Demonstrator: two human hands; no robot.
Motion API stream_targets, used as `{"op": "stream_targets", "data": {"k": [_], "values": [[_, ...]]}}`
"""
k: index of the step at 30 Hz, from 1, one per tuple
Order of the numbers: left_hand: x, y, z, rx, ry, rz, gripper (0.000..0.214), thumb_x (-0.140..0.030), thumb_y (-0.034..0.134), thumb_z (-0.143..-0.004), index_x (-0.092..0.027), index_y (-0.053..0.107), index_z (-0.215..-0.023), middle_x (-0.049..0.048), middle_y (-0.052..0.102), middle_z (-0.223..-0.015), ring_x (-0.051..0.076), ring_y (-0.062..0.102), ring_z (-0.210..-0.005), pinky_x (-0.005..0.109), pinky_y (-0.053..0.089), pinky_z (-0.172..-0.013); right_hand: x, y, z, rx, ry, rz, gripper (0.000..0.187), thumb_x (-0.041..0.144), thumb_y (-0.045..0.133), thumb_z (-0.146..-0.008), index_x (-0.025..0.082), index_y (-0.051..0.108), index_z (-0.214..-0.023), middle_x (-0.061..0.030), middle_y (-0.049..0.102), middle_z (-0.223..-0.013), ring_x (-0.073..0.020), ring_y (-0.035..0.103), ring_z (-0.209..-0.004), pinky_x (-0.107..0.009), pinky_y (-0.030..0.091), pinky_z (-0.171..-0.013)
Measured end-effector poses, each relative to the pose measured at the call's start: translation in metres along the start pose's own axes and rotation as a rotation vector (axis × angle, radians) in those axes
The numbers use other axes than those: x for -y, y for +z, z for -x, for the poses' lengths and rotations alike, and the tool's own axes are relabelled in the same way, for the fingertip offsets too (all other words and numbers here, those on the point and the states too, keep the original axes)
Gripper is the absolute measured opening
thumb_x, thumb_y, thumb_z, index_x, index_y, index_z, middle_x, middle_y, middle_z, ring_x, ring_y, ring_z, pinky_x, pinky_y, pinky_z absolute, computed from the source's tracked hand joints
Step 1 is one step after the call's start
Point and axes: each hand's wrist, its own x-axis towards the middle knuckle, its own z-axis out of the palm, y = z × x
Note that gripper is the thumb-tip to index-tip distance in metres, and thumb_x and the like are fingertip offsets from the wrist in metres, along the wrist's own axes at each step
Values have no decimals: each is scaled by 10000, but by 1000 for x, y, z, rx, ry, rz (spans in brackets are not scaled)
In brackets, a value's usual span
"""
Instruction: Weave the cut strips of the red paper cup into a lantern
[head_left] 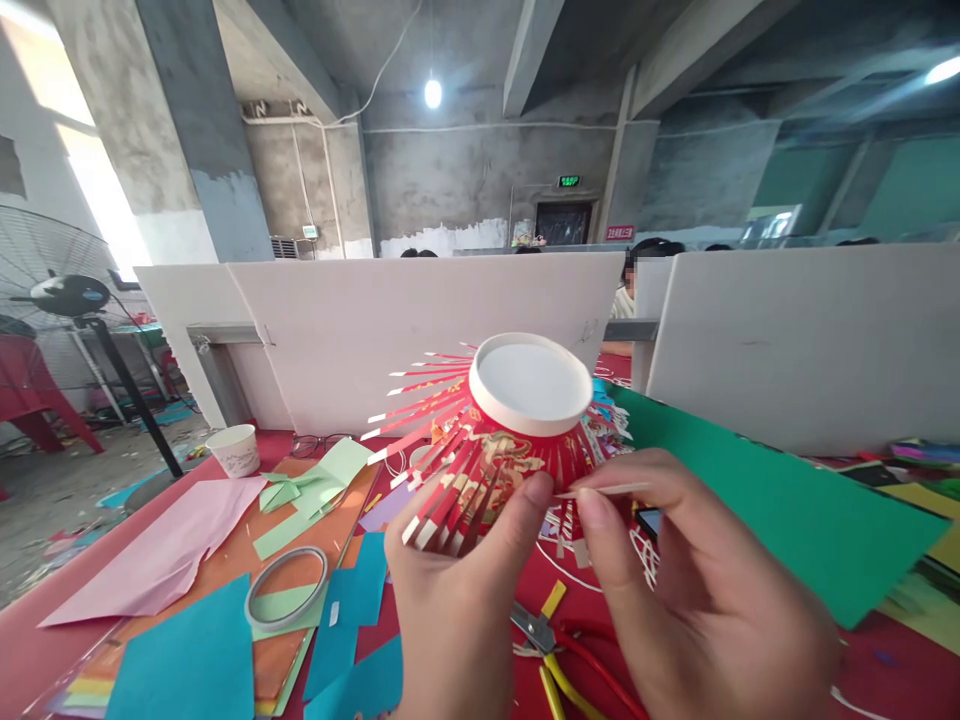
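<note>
A red paper cup [534, 385] with a gold pattern is held upside down, its white base upward. Its wall is cut into many narrow strips with white tips that splay outward. My left hand [469, 600] is closed around the strips from below, thumb pressed on the near side. Close beside that thumb, my right hand [705, 580] pinches a thin pale strip [626, 489] between thumb and fingers. Whether this strip is part of the cup I cannot tell. Scissors [536, 628] with red handles lie on the table below, partly hidden by my right hand.
At left are a white paper cup [234, 450], pink paper [154, 550], blue paper [180, 655] and a tape roll [286, 588]. Green card [772, 500] lies at right. White partition boards [420, 310] stand behind; a person [626, 298] shows through a gap. A fan [71, 295] stands left.
</note>
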Motion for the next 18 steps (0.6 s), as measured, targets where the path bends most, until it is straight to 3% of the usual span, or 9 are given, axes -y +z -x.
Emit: {"op": "stream_targets", "data": {"k": [7,12,16,18], "values": [[3,-2,-1,18,-31,-11,74,-134,811,-623,-182,757,-606,16,760,-630,158,686,-621,210,555,-579,-6,-4,-6,44,55,-69,170,57,579,-821,226,588,-809,39,641,-686,-88,645,-595,-99,555,-523],[6,0,-2,21,-10,-9,109,-113,804,-620,-185,781,-699,19,779,-671,157,703,-650,201,569,-609,-11,-6,-7,79,53,-103,192,36,555,-835,224,597,-836,30,667,-672,-117,690,-583,-134,592,-515],[7,3,0,120,-83,55,271,-89,775,-614,-204,773,-860,32,784,-710,236,735,-780,304,600,-724,-8,-4,-5,-11,138,-149,144,86,574,-829,218,621,-792,23,668,-665,-114,688,-596,-132,591,-554],[10,2,2,154,-53,23,338,-126,768,-596,-221,756,-920,56,788,-774,300,724,-878,378,601,-765,-5,-3,-5,-86,213,-209,125,118,581,-818,215,635,-761,12,662,-653,-127,685,-600,-153,593,-553]]}}
